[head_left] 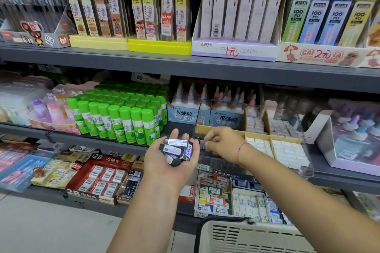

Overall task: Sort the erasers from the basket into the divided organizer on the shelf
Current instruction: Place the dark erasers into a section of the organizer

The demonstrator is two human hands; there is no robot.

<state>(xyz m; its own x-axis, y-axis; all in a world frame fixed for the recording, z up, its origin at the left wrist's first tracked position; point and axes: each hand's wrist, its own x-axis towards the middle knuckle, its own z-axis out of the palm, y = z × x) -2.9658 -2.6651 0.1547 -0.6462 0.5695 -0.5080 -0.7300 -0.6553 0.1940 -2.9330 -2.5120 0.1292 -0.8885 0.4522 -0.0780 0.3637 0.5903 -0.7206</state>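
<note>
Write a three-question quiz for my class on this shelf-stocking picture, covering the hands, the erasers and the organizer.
1. True or false: the left hand, palm up, cups several black erasers.
2. Multiple choice: which compartment of the clear organizer does the right hand reach into? A) front left B) front right C) back right
3. Fill the gap: the glue sticks standing left of the organizer have ___ caps.

Key: 1 true; 2 A; 3 green.
</note>
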